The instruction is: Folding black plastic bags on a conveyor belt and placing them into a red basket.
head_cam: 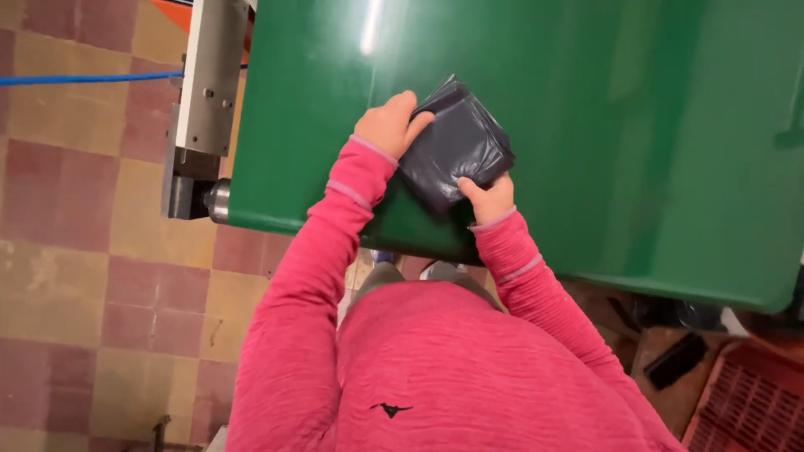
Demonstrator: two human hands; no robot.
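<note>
A dark grey plastic-wrapped package [456,144] lies on the green conveyor belt [603,109], close to its near edge. My left hand [392,124] grips the package's left side, thumb on top. My right hand [487,199] holds its near right corner, thumb pressed on the wrapping. Both arms wear pink sleeves. The package is roughly square, wrinkled and glossy.
The belt's metal frame and roller end [205,109] stick out at the left. A blue cable [84,79] runs above the checkered tile floor [84,276]. A red plastic crate [749,398] and a dark flat object [677,360] sit at lower right under the belt.
</note>
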